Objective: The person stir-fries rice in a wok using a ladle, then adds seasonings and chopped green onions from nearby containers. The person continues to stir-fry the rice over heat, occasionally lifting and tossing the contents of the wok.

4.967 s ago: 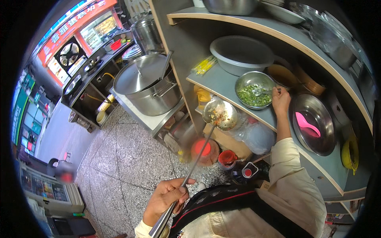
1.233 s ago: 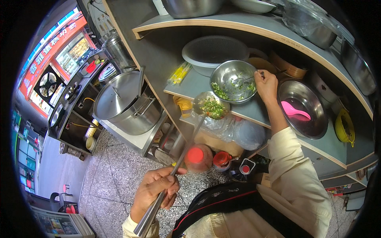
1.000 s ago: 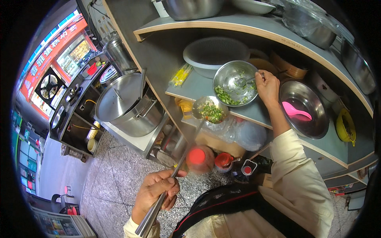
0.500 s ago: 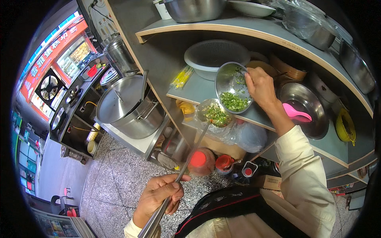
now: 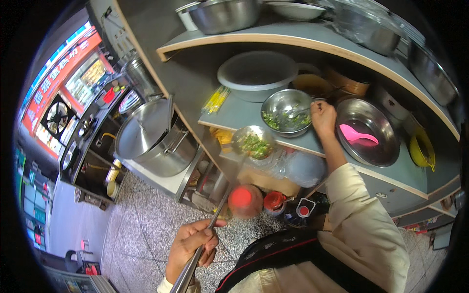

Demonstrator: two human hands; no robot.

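My left hand (image 5: 194, 244) is wrapped round the long metal handle of a ladle (image 5: 253, 143). Chopped green onion with some reddish bits fills the ladle's round head, which hangs just off the shelf's front edge. A steel bowl (image 5: 286, 102) stands upright on the middle shelf, with chopped green onion (image 5: 279, 122) on its bottom and side. At the bowl's right rim, my right hand (image 5: 323, 118) pinches the handle end of a metal spoon (image 5: 297, 112) whose head is down in the bowl. Its fingertips are partly hidden.
Right of the bowl, a wide steel basin (image 5: 364, 151) holds a pink scoop (image 5: 358, 135). Behind stands a pale plastic basin (image 5: 254, 93). A big lidded pot (image 5: 168, 154) is at left. Red-lidded jars (image 5: 244, 202) stand below the ladle. The upper shelf (image 5: 273, 36) overhangs the bowls.
The steel bowl, earlier tipped over the ladle in my right hand, now rests upright on the shelf. My right hand has shifted from its rim to the spoon. The left hand still holds the ladle.
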